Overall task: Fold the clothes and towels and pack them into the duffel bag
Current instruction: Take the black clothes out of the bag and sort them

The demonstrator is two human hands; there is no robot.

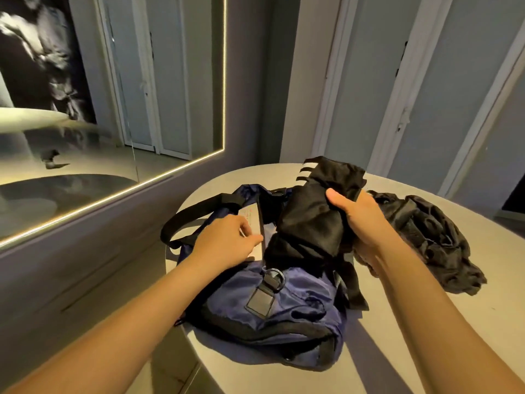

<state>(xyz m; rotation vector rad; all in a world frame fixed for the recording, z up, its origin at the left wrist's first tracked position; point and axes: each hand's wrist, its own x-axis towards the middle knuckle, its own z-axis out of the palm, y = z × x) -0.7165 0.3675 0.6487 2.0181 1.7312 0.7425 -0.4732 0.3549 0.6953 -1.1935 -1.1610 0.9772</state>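
The folded black garment (309, 223) is gripped by the right hand (360, 220), with the fingers wrapped round it. Its long axis is tilted, and the lower end is set at the opening of the duffel bag (284, 302) on the worktop (426, 336). The left hand (227, 240) is laid on the opening's left edge, just beside that end. Whether the edge is pinched cannot be told. A crumpled black garment (431, 237) lies to the right.
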